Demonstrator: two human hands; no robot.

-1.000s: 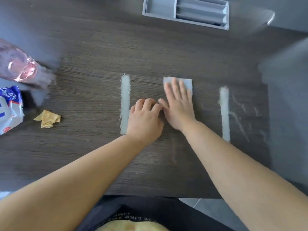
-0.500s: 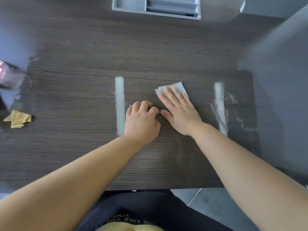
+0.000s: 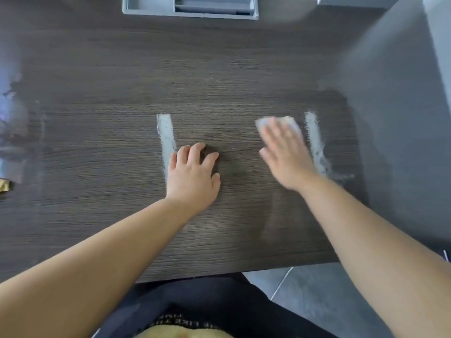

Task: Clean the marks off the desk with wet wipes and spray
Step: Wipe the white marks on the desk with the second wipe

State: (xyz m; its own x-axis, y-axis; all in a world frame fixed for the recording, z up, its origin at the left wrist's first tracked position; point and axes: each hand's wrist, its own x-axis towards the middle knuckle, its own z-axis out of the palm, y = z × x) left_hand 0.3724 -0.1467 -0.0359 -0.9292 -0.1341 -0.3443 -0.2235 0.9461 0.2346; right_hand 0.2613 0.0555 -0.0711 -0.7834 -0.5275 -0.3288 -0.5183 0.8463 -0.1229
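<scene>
Dark wood-grain laminate covers the desk [image 3: 97, 215], and two pale, chalky marks run along it from far to near. The left mark [image 3: 166, 135] is a clean stripe whose near end is hidden by the left hand [image 3: 192, 176]. This hand rests on the desk with its fingers [image 3: 199, 148] bent and slightly spread, tips down on the wood, holding nothing. The right hand [image 3: 285, 157] is blurred. It lies flat, fingers straight and close together, pressing a pale blue-white wet wipe [image 3: 289, 121] against the desk. Only the wipe's far edge and corners show beyond the fingertips. The wipe sits between the two marks, just beside the right mark [image 3: 314, 140], whose near end is smeared and ragged. Whether the wipe touches that mark cannot be told through the blur. At the desk's far edge stands a grey compartmented tray [image 3: 146, 8], well apart from both hands. A crumpled yellow scrap [image 3: 5, 186] lies at the left border, partly cut off. A grey panel [image 3: 402, 130] rises along the desk's right side, and grey floor tiles [image 3: 312, 293] show below the near edge.
</scene>
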